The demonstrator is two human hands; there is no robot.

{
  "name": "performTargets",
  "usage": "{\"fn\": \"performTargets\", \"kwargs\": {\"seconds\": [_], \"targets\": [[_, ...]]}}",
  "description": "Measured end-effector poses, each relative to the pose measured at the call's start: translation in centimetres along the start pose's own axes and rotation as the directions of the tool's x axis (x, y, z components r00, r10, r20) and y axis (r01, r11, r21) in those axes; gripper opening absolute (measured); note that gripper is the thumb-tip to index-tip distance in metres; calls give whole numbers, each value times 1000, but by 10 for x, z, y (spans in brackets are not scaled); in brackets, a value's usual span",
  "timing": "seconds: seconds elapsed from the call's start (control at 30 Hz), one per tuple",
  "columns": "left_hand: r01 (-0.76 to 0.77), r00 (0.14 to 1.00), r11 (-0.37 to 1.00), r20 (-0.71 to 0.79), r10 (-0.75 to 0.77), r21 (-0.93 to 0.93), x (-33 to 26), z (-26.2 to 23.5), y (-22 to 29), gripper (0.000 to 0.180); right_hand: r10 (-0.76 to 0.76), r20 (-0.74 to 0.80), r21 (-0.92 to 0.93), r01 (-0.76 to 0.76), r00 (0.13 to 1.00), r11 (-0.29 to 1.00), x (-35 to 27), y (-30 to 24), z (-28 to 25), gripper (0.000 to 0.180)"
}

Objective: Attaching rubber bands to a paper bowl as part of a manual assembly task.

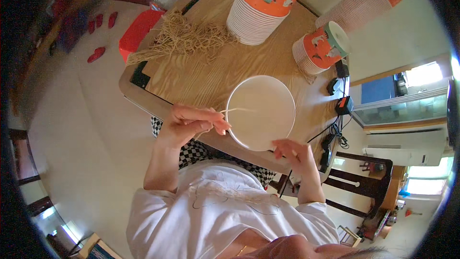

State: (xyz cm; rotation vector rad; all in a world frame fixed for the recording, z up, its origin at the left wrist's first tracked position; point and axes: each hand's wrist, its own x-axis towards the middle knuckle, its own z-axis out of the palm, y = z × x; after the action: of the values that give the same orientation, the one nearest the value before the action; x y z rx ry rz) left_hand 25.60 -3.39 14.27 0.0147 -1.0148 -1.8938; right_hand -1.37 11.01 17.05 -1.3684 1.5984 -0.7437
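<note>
A white paper bucket (261, 113) stands on the wooden table with its round mouth toward me. My left hand (194, 123) is at the left of its rim, thumb and fingers pinched on a thin strand of twine (235, 110). One end of this strand reaches over the rim into the mouth, and another bit hangs below the fingers. By the lower right of the rim is my right hand (294, 153), its fingers bent, apart and holding nothing; whether they touch the bucket I cannot tell. A loose heap of tan twine (191, 36) lies at the table's far left.
Nested paper buckets (268, 7), orange and green outside, stand at the far side. A shorter stack (318, 50) is to their right, and a pale tall stack (364, 5) shows beyond. Black adapters (343, 105) and cables line the right edge. A dark chair (359, 184) stands at right.
</note>
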Motion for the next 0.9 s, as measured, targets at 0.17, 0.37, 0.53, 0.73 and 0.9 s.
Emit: {"fn": "performTargets", "kwargs": {"seconds": [0.17,0.37,0.53,0.73,0.9], "targets": [[6,999,989,52,-14,151,3,-3,-3,18,-2,210,83,-16,978,996,-9,-31,-1,21],[36,999,806,-36,-18,591,17,23,-10,14,-166,-96,-116,155,981,981,4,-20,-9,12],[-123,984,591,20,178,797,37,42,-27,7,-513,-530,-522,217,675,825,52,10,-41,12],[48,995,567,12,-102,822,42,64,-34,6,-137,-344,-204,68,929,977,60,42,-34,20],[187,969,488,-78,-236,853,38,65,-29,12,-262,-332,-281,170,906,945,32,-14,-15,15]]}}
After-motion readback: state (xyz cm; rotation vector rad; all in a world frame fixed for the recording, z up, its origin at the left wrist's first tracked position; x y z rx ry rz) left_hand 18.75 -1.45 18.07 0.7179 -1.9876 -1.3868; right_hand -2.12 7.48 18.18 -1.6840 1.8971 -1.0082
